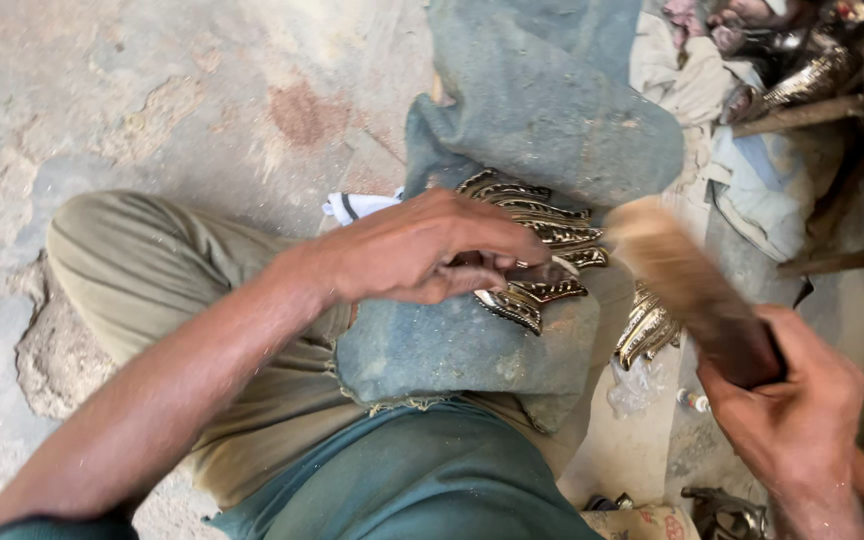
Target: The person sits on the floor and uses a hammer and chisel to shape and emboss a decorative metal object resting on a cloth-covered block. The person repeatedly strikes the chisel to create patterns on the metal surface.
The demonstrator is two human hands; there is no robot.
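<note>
An ornate metal piece (542,225), dark with shiny golden ridges, lies on a blue-grey cloth (452,350) over my lap. My left hand (422,250) presses down on it, fingers curled over its near edge and around a small tool-like bit. My right hand (787,400) grips the dark handle of a wooden mallet (677,275), whose pale head is blurred and sits just right of the metal piece.
Another shiny ridged metal piece (647,330) lies on the ground by my knee. More metal pieces (812,75), rags (692,90) and wooden sticks (802,115) are piled at the upper right. Cracked concrete floor (152,110) stretches left. A folded white cloth (357,205) sits behind my hand.
</note>
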